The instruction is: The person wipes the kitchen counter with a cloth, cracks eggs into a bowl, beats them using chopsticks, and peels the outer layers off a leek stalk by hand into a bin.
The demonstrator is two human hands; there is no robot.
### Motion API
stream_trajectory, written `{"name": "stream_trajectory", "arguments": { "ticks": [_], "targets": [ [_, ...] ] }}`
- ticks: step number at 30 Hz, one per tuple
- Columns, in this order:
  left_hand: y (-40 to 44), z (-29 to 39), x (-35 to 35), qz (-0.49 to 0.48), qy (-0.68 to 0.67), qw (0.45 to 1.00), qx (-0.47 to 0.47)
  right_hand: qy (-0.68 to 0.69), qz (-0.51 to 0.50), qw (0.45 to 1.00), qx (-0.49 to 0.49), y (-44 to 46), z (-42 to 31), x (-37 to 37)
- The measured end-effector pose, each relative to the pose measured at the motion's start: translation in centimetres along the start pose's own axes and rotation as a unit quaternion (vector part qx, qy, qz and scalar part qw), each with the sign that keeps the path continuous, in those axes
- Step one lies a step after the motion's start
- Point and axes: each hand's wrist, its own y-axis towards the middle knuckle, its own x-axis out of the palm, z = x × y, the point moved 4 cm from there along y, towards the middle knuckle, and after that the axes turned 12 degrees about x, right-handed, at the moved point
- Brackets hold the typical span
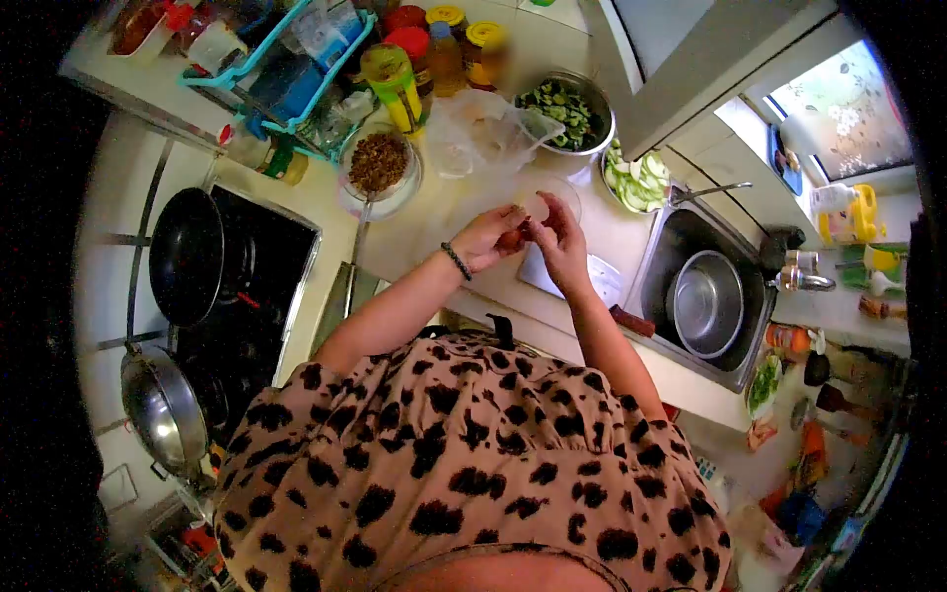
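Nearest to us, our brown top (pixel 464 464) with black spots fills the lower part of the view. Beyond it, above the table (pixel 409 242), we hold a small pale piece (pixel 536 206) between both hands; we cannot tell what it is. Our left hand (pixel 493 237), with a dark bracelet (pixel 457 260) at the wrist, and our right hand (pixel 562 242) come together there, each grip narrow, fingertips pinched on the piece. Just nearer to us a cleaver (pixel 602 280) lies flat, its brown handle at the sink's edge. Past our hands we see a crumpled clear bag (pixel 469 133), a metal bowl (pixel 604 131) of chopped greens and a heap of pale green slices (pixel 639 181). Rightward, a metal pot (pixel 707 296) sits in the sink (pixel 656 276). Leftward stand crumbly brown food (pixel 380 161) in a bowl and, farther off, a black frying pan (pixel 187 257) on the stove (pixel 271 232).
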Motion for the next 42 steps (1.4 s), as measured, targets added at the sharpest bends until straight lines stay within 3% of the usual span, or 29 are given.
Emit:
{"name": "stream_trajectory", "arguments": {
  "ticks": [1,3,5,7,9,11,13,14,17,18,21,24,26,29,31,32,33,38,40,42],
  "targets": [
    [-0.6,0.3,-0.1,0.024,-0.005,1.000,-0.003,-0.097,0.019,0.994,-0.050,-0.1,-1.1,0.3],
    [-1.6,1.0,0.7,0.054,-0.014,0.998,-0.009,-0.110,0.013,0.994,-0.009,-0.2,-1.8,0.8],
    [-1.9,2.3,2.0,0.096,-0.048,0.994,-0.012,0.038,0.031,0.998,0.029,0.9,-1.9,1.1],
    [-1.7,2.4,1.2,0.090,-0.057,0.994,-0.001,0.068,0.041,0.997,-0.015,1.3,-3.2,2.4],
    [-1.9,2.5,0.7,0.195,-0.129,0.971,0.041,-0.100,-0.005,0.988,-0.114,0.6,-5.9,4.3],
    [-1.8,2.5,-1.9,0.138,-0.203,0.968,0.055,-0.083,-0.038,0.990,-0.103,-0.1,-7.2,5.3],
    [-3.2,4.6,-1.3,0.198,-0.229,0.953,0.019,-0.251,-0.113,0.938,-0.211,-0.2,-7.0,6.8],
    [-4.0,5.5,-0.6,0.203,-0.271,0.941,-0.024,-0.259,-0.094,0.922,-0.273,-0.2,-7.2,7.4],
    [-5.2,5.5,-1.8,0.221,-0.176,0.959,-0.033,-0.350,-0.128,0.880,-0.294,0.2,-6.5,8.7],
    [-5.0,4.0,-4.1,0.265,-0.197,0.943,-0.043,-0.351,-0.128,0.880,-0.294,0.2,-6.2,9.1],
    [-5.2,3.4,-5.6,0.226,-0.212,0.951,-0.012,-0.295,-0.161,0.902,-0.270,0.6,-4.6,10.5],
    [-4.9,2.9,-8.3,0.266,-0.200,0.943,-0.008,-0.159,-0.036,0.984,-0.076,5.2,-2.8,8.9],
    [-4.6,3.1,-9.2,0.261,-0.181,0.948,-0.014,-0.248,0.045,0.959,-0.129,10.4,-2.6,7.9],
    [-3.7,3.6,-10.8,0.287,-0.102,0.952,-0.024,-0.431,0.055,0.878,-0.203,17.8,1.7,9.5],
    [-2.8,4.5,-11.3,0.312,-0.039,0.949,-0.025,-0.400,-0.015,0.910,-0.105,20.7,2.8,10.8],
    [-2.4,5.2,-11.4,0.321,-0.003,0.947,0.021,-0.389,-0.036,0.918,-0.072,21.8,3.2,11.3],
    [-2.3,6.1,-11.2,0.329,0.032,0.942,0.065,-0.362,-0.069,0.925,-0.095,22.2,3.3,12.1],
    [-1.6,6.9,-12.8,0.316,0.036,0.946,0.057,-0.351,-0.180,0.913,-0.103,23.0,4.3,14.4],
    [-1.3,7.0,-13.1,0.298,0.020,0.952,0.067,-0.526,-0.209,0.806,-0.174,23.0,5.5,15.6],
    [-1.2,7.0,-13.1,0.278,0.036,0.959,0.036,-0.542,-0.198,0.805,-0.134,21.9,4.7,15.9]
  ]
}}
